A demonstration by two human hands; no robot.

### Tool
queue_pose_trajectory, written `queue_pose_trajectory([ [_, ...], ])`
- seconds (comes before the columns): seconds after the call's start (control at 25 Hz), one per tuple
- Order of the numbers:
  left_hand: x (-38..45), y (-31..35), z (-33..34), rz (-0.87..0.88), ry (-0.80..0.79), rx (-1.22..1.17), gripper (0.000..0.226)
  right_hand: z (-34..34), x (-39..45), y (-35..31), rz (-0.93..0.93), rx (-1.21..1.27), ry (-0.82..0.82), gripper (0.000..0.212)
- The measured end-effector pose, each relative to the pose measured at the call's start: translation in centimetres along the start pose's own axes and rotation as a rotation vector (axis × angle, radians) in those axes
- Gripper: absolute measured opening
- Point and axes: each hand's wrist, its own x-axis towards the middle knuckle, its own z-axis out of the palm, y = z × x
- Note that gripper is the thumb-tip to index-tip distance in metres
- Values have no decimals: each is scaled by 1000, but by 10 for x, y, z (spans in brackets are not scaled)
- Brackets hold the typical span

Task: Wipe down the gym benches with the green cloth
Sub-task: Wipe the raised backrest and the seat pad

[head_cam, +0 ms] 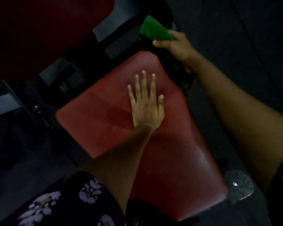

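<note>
A dark red padded bench seat (162, 168) fills the middle of the head view. My left hand (145, 103) lies flat on its upper half, fingers straight and spread. My right hand (175, 46) is beyond the pad's far right corner and grips the green cloth (155, 30), which bunches up above the fingers. More green cloth (185, 84) hangs below the wrist along the pad's right edge. The cloth is off the pad's top surface.
A second dark red pad (39, 22) lies at the top left. Grey and black frame bars (10, 103) stand to the left of the bench. A black tread-plate foot (238, 185) sits at the bench's lower right. Dark rubber flooring (235, 30) surrounds everything.
</note>
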Motion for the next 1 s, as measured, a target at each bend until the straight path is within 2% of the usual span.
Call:
queue_pose_trajectory([
  [0.12,2,-5,1,11,-5,7,58,-9,-21,14,27,83,9,32],
  [0.36,5,-5,0,29,-18,12,58,-41,-130,76,277,131,105,20],
  [0.48,6,-6,-1,26,-16,46,58,-28,-103,57,235,118,120,16],
  [0.68,6,-1,-2,12,-11,46,59,-1,-24,5,54,92,137,29],
  [0.76,10,1,-3,20,-17,-23,58,6,-25,11,-38,-86,218,38],
  [0.88,11,-6,-17,113,-43,-159,58,18,-54,26,-253,-855,368,51],
  [0.92,5,-18,-25,98,-43,-179,59,22,-58,26,-290,-999,367,52],
  [1.0,-22,-53,-38,-103,-2,-159,64,30,-54,14,-243,-1015,396,51],
])
